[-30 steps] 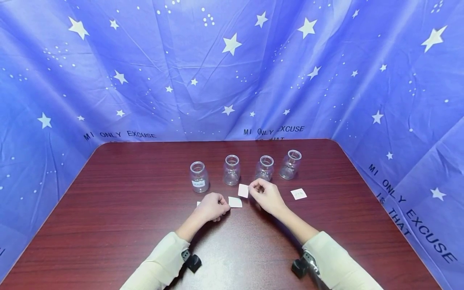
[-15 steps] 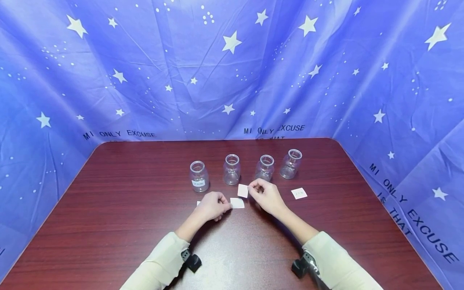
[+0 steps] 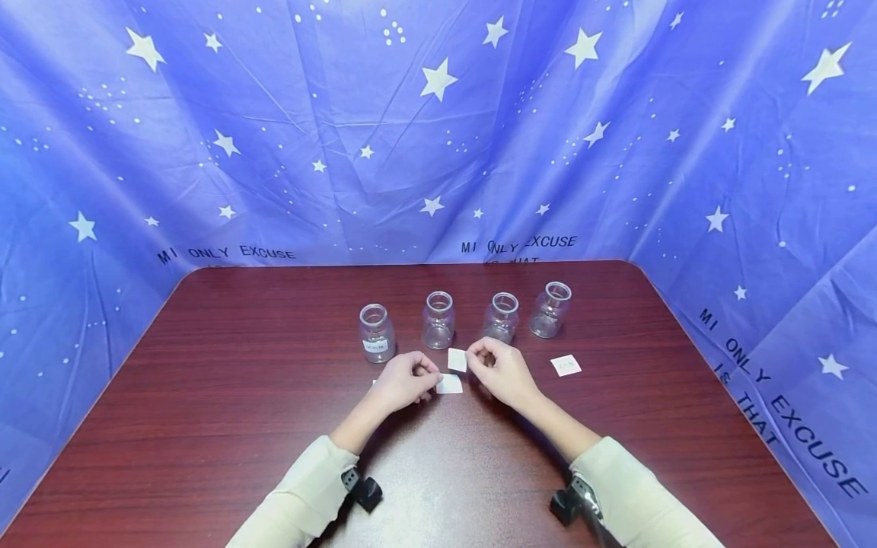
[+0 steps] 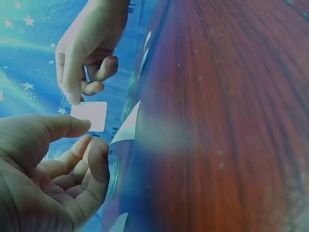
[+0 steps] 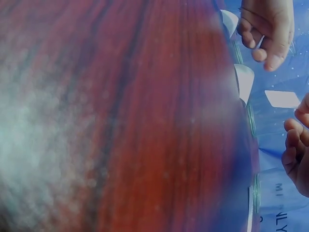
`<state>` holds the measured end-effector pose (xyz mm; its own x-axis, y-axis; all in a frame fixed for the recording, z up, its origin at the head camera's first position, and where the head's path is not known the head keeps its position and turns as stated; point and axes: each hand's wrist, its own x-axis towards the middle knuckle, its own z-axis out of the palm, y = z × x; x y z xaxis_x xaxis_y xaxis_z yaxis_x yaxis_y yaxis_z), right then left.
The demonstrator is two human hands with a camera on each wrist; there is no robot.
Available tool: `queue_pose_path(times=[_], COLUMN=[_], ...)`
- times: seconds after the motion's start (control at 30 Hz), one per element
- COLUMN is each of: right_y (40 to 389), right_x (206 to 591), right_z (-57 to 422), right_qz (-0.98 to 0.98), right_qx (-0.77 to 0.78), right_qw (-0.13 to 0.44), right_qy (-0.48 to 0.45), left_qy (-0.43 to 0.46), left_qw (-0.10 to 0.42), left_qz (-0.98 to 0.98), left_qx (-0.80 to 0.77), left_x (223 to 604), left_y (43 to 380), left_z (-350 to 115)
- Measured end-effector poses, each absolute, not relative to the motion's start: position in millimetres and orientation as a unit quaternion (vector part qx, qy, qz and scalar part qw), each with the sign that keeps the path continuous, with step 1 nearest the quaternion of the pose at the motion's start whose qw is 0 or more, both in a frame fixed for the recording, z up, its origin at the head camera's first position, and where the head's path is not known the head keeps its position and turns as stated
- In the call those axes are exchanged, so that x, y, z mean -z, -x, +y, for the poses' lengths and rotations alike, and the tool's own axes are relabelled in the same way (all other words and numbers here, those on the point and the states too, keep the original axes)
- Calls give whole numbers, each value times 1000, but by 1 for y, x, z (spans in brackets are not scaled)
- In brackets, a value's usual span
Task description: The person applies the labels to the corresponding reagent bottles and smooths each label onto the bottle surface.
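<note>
My right hand [image 3: 503, 373] pinches a small white square label [image 3: 457, 360] by its right edge, above the table. My left hand [image 3: 406, 383] is close by, thumb and fingers apart with nothing between them; in the left wrist view its thumb [image 4: 72, 126] is near the held label's lower edge. Below the held label, a white paper piece [image 3: 450, 383] with a raised edge lies on the table beside the left fingertips. Several clear glass jars stand behind the hands: a labelled jar [image 3: 377, 335], a second jar [image 3: 438, 321], a third jar [image 3: 502, 316] partly hidden by the right hand.
Farthest right stands another clear jar [image 3: 550, 310]. A white label with writing [image 3: 565, 366] lies in front of it. Part of another white paper [image 3: 374, 383] shows behind the left hand. A blue star-patterned cloth [image 3: 438, 152] hangs beyond the dark red wooden table [image 3: 205, 426].
The lower paper piece has shifted slightly right. My left hand has risen towards the held label, its fingers now more spread. The right hand has moved slightly left with its label.
</note>
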<state>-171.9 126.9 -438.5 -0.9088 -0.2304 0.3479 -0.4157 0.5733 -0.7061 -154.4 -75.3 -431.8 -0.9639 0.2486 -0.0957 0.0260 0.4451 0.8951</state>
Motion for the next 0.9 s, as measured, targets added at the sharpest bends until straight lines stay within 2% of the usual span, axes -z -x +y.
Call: queue_pose_path(times=[0.27, 0.57, 0.9], right_y=[168, 167, 167], right_x=[434, 437, 440], right_z=[123, 118, 116], right_qz=[-885, -867, -841], right_qx=[-359, -303, -274], right_qw=[189, 265, 308], right_qy=[-228, -294, -351], left_qy=[-79, -79, -67], left_qw=[38, 23, 9], left_qz=[843, 829, 813], left_qx=[-531, -553, -578], left_x=[426, 422, 426], left_y=[158, 158, 160], left_z=[-69, -66, -65])
